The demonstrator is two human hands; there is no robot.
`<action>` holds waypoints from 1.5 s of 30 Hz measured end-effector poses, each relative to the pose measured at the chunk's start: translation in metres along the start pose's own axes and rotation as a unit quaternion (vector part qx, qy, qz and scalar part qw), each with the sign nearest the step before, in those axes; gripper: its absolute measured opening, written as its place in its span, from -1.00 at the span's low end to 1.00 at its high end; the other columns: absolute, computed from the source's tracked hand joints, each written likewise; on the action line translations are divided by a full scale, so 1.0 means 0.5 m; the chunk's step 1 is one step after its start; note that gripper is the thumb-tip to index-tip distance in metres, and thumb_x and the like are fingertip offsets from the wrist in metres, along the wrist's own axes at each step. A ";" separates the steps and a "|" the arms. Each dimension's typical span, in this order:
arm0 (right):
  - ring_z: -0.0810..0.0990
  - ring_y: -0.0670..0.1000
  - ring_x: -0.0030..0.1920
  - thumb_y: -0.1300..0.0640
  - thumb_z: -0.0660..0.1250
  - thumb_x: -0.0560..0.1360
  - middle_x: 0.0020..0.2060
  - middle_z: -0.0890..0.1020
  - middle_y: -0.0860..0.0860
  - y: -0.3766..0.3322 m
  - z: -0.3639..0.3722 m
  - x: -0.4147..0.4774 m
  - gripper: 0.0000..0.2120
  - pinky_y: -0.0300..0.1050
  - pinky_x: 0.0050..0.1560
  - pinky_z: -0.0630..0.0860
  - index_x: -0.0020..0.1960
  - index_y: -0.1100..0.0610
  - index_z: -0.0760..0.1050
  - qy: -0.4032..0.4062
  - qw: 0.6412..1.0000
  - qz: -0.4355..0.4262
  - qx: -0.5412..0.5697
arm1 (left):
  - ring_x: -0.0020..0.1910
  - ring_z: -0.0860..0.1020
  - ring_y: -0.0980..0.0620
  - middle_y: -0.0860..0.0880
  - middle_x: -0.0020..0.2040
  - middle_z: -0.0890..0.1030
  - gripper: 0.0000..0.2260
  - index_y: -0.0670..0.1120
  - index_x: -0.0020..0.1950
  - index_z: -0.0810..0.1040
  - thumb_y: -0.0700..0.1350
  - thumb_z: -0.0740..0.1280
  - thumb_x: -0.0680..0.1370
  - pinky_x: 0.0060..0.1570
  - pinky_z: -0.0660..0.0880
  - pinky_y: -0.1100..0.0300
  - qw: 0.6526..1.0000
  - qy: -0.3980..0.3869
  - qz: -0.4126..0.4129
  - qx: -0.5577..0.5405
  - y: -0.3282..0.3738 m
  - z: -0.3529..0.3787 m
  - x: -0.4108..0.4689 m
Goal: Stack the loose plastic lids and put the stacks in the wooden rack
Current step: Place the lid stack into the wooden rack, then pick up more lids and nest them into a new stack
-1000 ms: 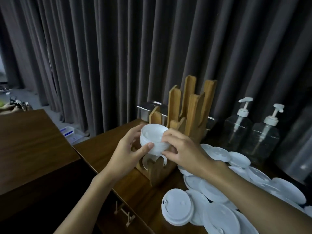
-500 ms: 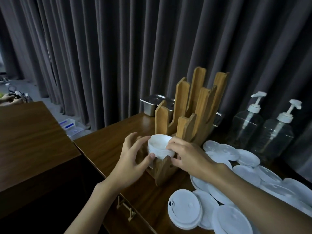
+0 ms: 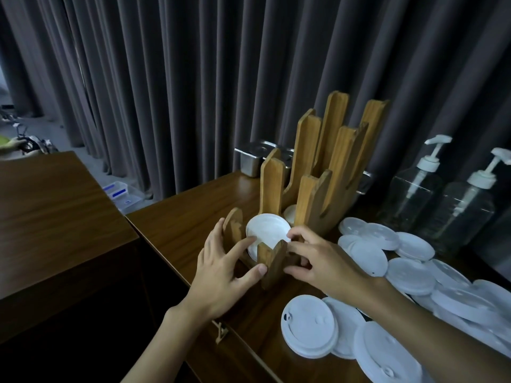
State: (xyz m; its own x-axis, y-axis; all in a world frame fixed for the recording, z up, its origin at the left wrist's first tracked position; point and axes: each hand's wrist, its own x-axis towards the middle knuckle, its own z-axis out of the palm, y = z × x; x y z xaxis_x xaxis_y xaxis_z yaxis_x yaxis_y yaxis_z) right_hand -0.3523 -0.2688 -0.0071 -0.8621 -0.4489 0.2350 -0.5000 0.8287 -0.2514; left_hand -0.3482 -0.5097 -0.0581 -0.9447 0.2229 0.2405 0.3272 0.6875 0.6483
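The fingers (image 3: 243,244) of the left hand (image 3: 221,277) are spread wide and nearly straight; the forefinger tip touches the near rim of the stack of lids (image 3: 266,230), the thumb lies against the short front post of the wooden rack (image 3: 312,172), and nothing is gripped. The right hand (image 3: 326,262) comes in from the other side with its fingers curled, their tips at the stack's right rim; whether they pinch the rim or only rest on it I cannot tell. Between the two sets of fingers the stack sits in the rack's lowest, nearest slot, its top face tilted a little toward the person; another white lid (image 3: 290,215) shows just beyond the fingers, in the next slot back.

By their look these are thin moulded plastic; very light, springy rather than stiff, and smooth enough to slide on one another; a nested stack should hold together under a light squeeze, yet could fan out or tip if pushed from one side only. The best hold is probably at the rims, thumb and fingers opposed across the width; a hard pinch could buckle an edge.

To the right of the right-hand fingers, and nearer the person, the loose lids (image 3: 409,275) lie overlapping on the desk (image 3: 179,225), well apart from the slot; beyond them stand two pump bottles (image 3: 412,189); behind the rack are a metal tub (image 3: 251,158) and a dark curtain (image 3: 166,78).
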 end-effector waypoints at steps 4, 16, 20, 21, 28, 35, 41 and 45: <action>0.58 -0.11 -0.03 -0.05 0.47 0.51 0.36 0.34 -0.27 0.002 0.006 -0.005 -0.64 -0.24 -0.04 0.62 0.27 -0.02 0.55 0.002 0.999 0.022 0.036 | 0.61 -0.30 0.07 0.20 0.61 -0.33 -0.31 0.45 0.50 0.20 0.60 0.00 0.39 0.57 -0.08 -0.21 1.000 -0.008 -0.006 0.010 0.002 0.001 -0.003; 0.50 -0.23 0.09 -0.07 0.44 0.52 0.19 0.38 -0.36 0.009 -0.027 -0.104 -0.60 -0.22 0.06 0.59 0.34 -0.09 0.50 0.013 0.997 0.059 0.052 | 0.42 0.24 0.05 0.10 0.43 0.22 -0.40 0.17 0.40 0.37 0.47 0.18 0.48 0.35 0.41 -0.01 0.989 0.117 0.095 0.005 0.055 0.027 -0.100; 0.37 -0.24 0.27 -0.16 0.40 0.53 0.25 0.44 -0.28 0.016 -0.054 -0.166 -0.60 -0.12 0.29 0.43 0.33 -0.14 0.49 -0.007 0.996 0.077 0.038 | 0.27 0.34 0.16 0.18 0.30 0.31 -0.44 0.19 0.36 0.36 0.48 0.19 0.50 0.19 0.51 0.09 0.987 0.083 0.138 -0.022 0.086 0.085 -0.150; 0.35 -0.23 0.28 -0.21 0.39 0.51 0.24 0.43 -0.30 0.018 -0.064 -0.183 -0.59 -0.10 0.31 0.40 0.33 -0.18 0.47 -0.013 0.996 0.086 0.030 | 0.29 0.33 0.17 0.19 0.31 0.30 -0.43 0.20 0.38 0.33 0.48 0.22 0.49 0.21 0.51 0.09 0.987 0.069 0.144 -0.021 0.092 0.102 -0.157; 0.16 -0.23 0.35 -0.55 0.20 0.24 0.29 0.21 -0.43 0.031 -0.096 -0.309 -0.15 -0.18 0.25 0.12 0.48 -0.34 0.18 -0.095 0.982 0.136 -0.088 | 0.54 0.11 0.03 0.13 0.57 0.08 -0.15 0.27 0.53 0.05 0.60 0.16 0.34 0.48 0.25 0.04 0.993 -0.014 0.112 0.039 0.112 0.162 -0.127; 0.22 -0.15 0.36 -0.39 0.39 0.31 0.38 0.25 -0.32 0.018 -0.084 -0.337 -0.12 -0.19 0.25 0.09 0.51 -0.32 0.06 -0.118 0.974 0.145 -0.131 | 0.45 0.25 0.11 0.20 0.47 0.33 -0.21 0.26 0.50 0.11 0.53 0.21 0.36 0.42 0.29 0.04 0.990 -0.008 0.135 0.043 0.109 0.181 -0.112; 0.27 -0.22 0.27 -0.20 0.38 0.41 0.32 0.34 -0.32 0.015 -0.073 -0.346 -0.27 -0.19 0.33 0.15 0.51 -0.29 0.16 -0.060 0.983 0.156 -0.074 | 0.35 0.33 0.21 0.28 0.39 0.37 -0.27 0.25 0.46 0.21 0.54 0.24 0.39 0.25 0.42 0.15 0.989 0.004 0.149 -0.004 0.104 0.178 -0.115; 0.20 -0.19 0.34 -0.34 0.36 0.39 0.40 0.26 -0.30 0.027 -0.064 -0.351 -0.25 -0.22 0.25 0.06 0.51 -0.27 0.19 -0.063 0.981 0.159 -0.092 | 0.25 0.32 0.34 0.42 0.28 0.30 -0.31 0.27 0.42 0.23 0.51 0.30 0.38 0.18 0.48 0.17 0.988 0.013 0.145 -0.049 0.109 0.170 -0.117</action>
State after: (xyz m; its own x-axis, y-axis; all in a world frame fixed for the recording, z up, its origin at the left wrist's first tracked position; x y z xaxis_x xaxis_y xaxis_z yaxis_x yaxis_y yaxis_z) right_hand -0.2054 -0.1682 -0.0219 -0.9812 -0.1862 0.0504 -0.1910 0.9746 -0.1171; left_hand -0.2767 -0.4263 -0.0982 -0.8103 0.3828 0.4438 0.5860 0.5265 0.6159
